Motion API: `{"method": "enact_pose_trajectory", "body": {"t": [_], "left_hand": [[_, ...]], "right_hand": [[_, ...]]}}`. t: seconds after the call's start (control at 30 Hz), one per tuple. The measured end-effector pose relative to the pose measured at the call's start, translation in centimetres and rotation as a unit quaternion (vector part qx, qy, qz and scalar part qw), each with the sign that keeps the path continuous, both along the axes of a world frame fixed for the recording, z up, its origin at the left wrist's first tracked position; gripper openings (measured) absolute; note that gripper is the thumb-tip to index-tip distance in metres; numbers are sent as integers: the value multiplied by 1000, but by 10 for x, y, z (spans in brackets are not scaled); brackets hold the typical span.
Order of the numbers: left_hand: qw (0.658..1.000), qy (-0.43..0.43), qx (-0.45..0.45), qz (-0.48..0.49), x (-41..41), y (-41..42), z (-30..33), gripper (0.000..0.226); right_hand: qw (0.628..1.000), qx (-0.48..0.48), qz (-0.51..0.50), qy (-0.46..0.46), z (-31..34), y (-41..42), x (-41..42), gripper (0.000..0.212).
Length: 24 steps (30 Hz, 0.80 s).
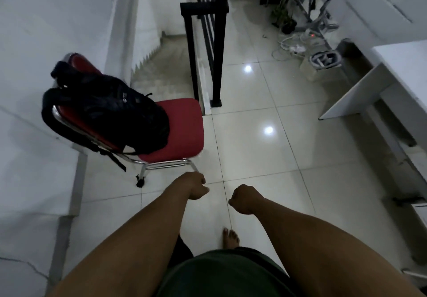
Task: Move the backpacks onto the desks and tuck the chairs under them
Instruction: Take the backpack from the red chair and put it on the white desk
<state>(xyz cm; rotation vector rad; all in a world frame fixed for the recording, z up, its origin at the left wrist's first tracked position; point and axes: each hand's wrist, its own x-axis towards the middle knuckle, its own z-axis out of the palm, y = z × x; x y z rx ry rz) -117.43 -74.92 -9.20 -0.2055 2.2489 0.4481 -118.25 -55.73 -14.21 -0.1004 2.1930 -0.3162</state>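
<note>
A black backpack [111,116] lies on a red-cushioned chair [182,130] with chrome legs, standing against the left wall. A white desk [360,93] runs along the right side. My left hand [195,185] hangs just below the chair's front leg, fingers curled, holding nothing. My right hand [242,198] is beside it over the floor tiles, curled into a loose fist and empty. Neither hand touches the chair or the backpack.
A black metal railing [205,42] guards a stairwell [161,65] going down behind the chair. Cables and a power strip [298,44], a small plant and chair frames clutter the far right floor. My bare foot [231,239] is on the glossy tiles.
</note>
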Motion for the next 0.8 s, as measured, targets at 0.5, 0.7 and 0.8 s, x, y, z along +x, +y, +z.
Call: {"method": "enact_pose_trajectory", "body": {"t": [0.5, 0.7, 0.8], "left_hand": [[991, 16, -5, -133, -88, -154, -8, 19], [988, 32, 22, -152, -98, -170, -7, 40], [988, 46, 37, -142, -95, -178, -6, 40]], "right_hand": [[991, -5, -130, 22, 0, -164, -25, 30], [993, 28, -113, 27, 5, -182, -33, 32], [993, 34, -107, 33, 7, -191, -35, 28]]}}
